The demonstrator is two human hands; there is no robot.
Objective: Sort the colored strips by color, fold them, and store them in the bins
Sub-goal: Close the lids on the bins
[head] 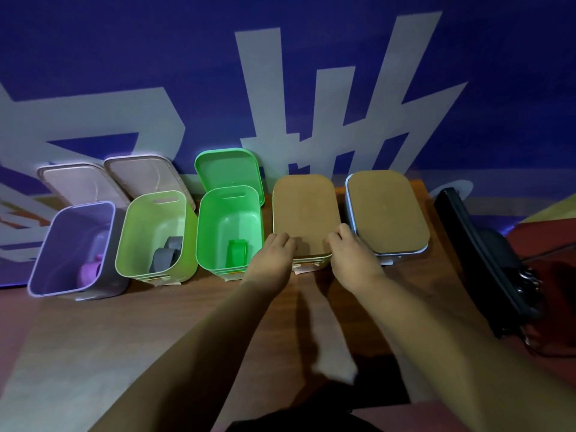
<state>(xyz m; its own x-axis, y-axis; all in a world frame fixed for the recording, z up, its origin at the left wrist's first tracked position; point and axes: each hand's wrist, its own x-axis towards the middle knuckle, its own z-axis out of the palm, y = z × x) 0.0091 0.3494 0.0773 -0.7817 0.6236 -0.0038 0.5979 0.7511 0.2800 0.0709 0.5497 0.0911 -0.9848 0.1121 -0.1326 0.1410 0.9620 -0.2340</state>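
1. Step in hand (my read): working the brown lid [304, 213] of the 4th bin [311, 261], counting from the table's left end. Opening or closing, can't tell from this alone.
2. Left hand [274, 254]: on the lid's near-left corner, fingers bent, tips on top of the lid. Thumb hidden, so can't tell if it grips the rim or just presses.
3. Right hand [352, 254]: same on the near-right corner. Fingers bent onto the lid, thumb out of sight, grip unclear.
4. Bins sit in a row along the table's [124, 322] far edge, against the wall.
   - Purple bin [62, 241], far-left, open, w/ a purple strip [88, 272] inside.
   - Light-green bin [140, 226] next, open, holds grey strips [165, 254].
   - Green bin [218, 219], mid-row, open, w/ a green strip [237, 254] at the bottom.
   - 5th bin [399, 252], toward the right end, shut under its own brown lid [386, 210].
5. Contents of the 2 lidded bins: not visible.
6. Three loose lids lean on the wall behind the open bins: two pale ones [71, 182] [140, 173] and a green lid [227, 166].
7. Black bag [486, 260] lies at the table's right edge.
8. Progress: every strip I can see is already in a bin, so prob. late in the task.
9. Next move needs both hands acting evenly on the near corners. If closing, press till the lid seats flat. If opening, lift straight so the bin doesn't tip toward the green bin just beside it.
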